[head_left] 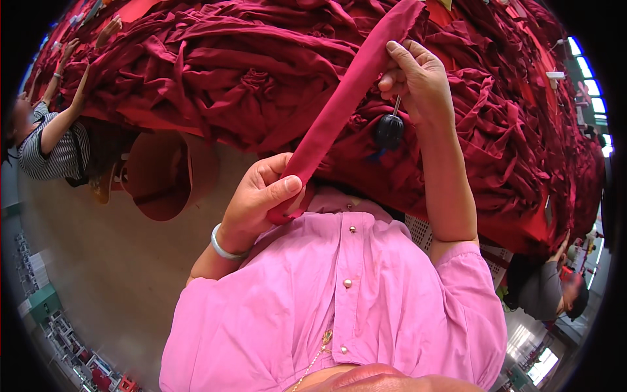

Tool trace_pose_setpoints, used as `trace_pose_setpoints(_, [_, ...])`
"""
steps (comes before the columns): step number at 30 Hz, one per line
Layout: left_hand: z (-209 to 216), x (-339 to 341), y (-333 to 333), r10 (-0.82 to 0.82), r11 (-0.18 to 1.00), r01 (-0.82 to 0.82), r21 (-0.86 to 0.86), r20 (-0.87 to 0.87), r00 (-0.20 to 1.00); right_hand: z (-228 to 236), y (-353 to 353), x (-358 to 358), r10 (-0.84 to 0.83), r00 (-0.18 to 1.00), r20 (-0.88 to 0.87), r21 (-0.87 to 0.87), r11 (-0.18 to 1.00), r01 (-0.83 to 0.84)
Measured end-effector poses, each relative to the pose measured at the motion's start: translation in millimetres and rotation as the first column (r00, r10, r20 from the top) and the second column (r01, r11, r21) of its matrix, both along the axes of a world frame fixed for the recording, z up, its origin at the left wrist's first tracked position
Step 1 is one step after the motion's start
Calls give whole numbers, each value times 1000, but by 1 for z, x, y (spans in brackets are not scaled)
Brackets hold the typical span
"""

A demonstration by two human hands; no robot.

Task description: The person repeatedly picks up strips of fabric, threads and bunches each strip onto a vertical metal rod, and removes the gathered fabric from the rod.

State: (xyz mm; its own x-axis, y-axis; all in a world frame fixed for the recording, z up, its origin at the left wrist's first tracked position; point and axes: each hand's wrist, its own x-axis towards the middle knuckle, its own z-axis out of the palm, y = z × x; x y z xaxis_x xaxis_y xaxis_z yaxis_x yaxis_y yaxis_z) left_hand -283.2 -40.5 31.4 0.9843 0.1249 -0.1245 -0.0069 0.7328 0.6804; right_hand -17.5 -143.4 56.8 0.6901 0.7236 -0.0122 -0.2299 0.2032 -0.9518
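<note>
"What's that person holding up?"

"A long strip of crimson cloth (349,98). It's slanting in front of the body, its lower end hanging close to the chest, its upper end reaching out over a great heap of dark-red fabric (222,65)."

"And the hands, what are they doing?"

"The left hand (264,189) is gripping the lower end, its thumb pressing on top. The right hand (418,75) is pinching the strip's edge farther up; I can't make out every fingertip behind it."

"Something's hanging under that right hand, isn't it?"

"Yes, a black-handled tool (389,132). Its thin metal shaft is running up to the palm, but I can't tell how the fingers are keeping it there."

"What else are you seeing close by?"

"A pale bracelet (225,247) is circling the left wrist, and the person is wearing a buttoned pink shirt (261,320)."

"And farther off?"

"A reddish-brown chair (157,176) is standing on the floor to the left. Beyond it, a worker in a striped top (49,147) is stretching both arms toward the heap. Over at the far right, another worker (545,294) is leaning in beside the fabric."
</note>
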Motion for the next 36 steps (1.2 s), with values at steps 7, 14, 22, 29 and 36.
trace_pose_setpoints(7, [-4, -2, 4, -66, 971, 74, -225, 42, 997, 3, 0, 0, -5, 1000, -5, 8, 1000, 5])
trace_pose_setpoints(14, [-13, 15, 10, 262, 397, -177, 901, 73, 962, 4, -3, -14, -1, 999, -51, 5, 1000, 1])
trace_pose_setpoints(22, [-2, 72, 19, 268, 744, -266, 613, 91, 959, -2, -19, -50, 61, 998, 11, 16, 998, -61])
trace_pose_setpoints(29, [4, 113, 13, -21, 980, 5, 200, 78, 997, 5, -30, -70, 130, 992, -3, -77, 989, -129])
trace_pose_setpoints(36, [-1, 105, 6, 58, 963, -67, 261, 42, 997, -2, -38, -91, 256, 966, -49, -208, 943, -260])
